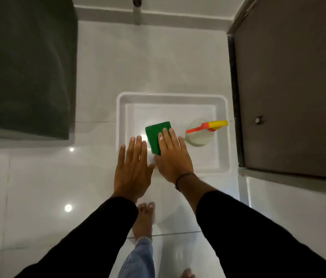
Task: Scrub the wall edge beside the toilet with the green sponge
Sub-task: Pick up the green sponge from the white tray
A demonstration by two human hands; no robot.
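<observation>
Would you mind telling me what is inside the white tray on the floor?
The white tray holds a green sponge and a spray bottle. The right hand covers the sponge's near corner and the tray floor beneath.

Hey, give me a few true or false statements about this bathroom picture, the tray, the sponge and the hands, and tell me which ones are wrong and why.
1. The green sponge lies in the white tray. True.
2. The spray bottle has a blue trigger. False: its trigger head is orange and yellow.
3. The right hand reaches over the sponge with fingers extended. True.
4. The left hand is holding the spray bottle. False: it is open and flat, left of the sponge, away from the bottle.
5. The person is wearing shoes. False: a bare foot shows on the floor tiles.
</observation>
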